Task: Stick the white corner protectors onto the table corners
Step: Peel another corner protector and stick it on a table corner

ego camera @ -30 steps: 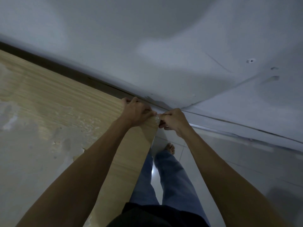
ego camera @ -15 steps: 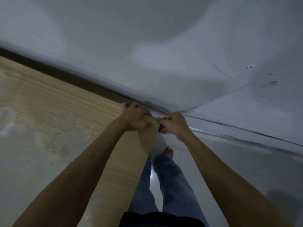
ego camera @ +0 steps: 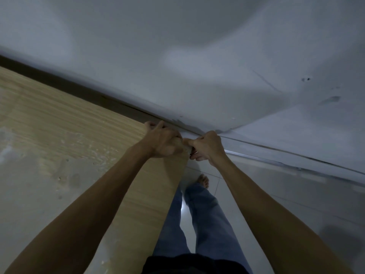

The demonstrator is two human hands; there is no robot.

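Grey-white walls (ego camera: 197, 56) fill the upper part of the head view, meeting a pale tiled floor (ego camera: 286, 194) at the right, and a light wood-grain bench (ego camera: 69, 125) is seen at the left with worn, whitish patches on its surface. Both hands are brought together at the far right corner of the bench. The left hand (ego camera: 164, 142) is laid over the corner with its fingers curled down across the far edge, and the right hand (ego camera: 207, 147) is held just beside it, off the bench side, with its fingers curled in and its thumb pressed toward the corner. The white corner protector (ego camera: 188, 149) is glimpsed only as a small pale sliver between the two hands, at the bench corner; it cannot be told which hand actually grips it. Blue trousers (ego camera: 207, 214) and a bare foot (ego camera: 203, 179) are seen below on the floor. Compared with a second ago, the hands are kept at the same corner and pressed as closely together, the left fingers having been spread a little further over the far edge; the view is shifted slightly.
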